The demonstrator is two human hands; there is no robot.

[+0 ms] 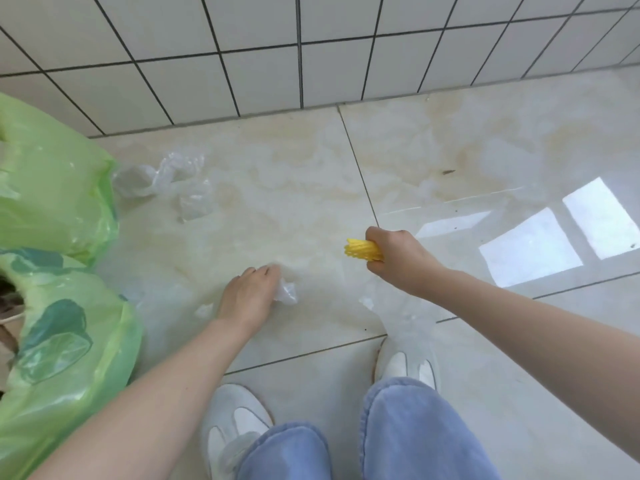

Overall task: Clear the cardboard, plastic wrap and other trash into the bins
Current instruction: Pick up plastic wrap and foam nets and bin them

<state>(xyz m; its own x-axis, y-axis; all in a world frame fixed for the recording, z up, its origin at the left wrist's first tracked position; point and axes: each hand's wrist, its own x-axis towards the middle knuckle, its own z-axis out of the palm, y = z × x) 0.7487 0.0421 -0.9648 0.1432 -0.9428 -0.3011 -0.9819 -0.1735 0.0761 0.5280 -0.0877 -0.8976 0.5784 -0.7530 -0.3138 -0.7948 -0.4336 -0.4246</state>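
Clear plastic scrap (286,292) on glossy floor tile (284,188), left hand (249,296) down on it, fingers curled around one edge, pinching. Right hand (398,258) fisted tight around yellow foam net (362,250), held just above floor. More crumpled clear wrap (166,181) lies farther out, just beside green bin bags (59,271) at left. Small bits of film (204,310) near left wrist. White shoes (235,420), blue jeans (415,434) at bottom. White tiled wall (311,46) behind.
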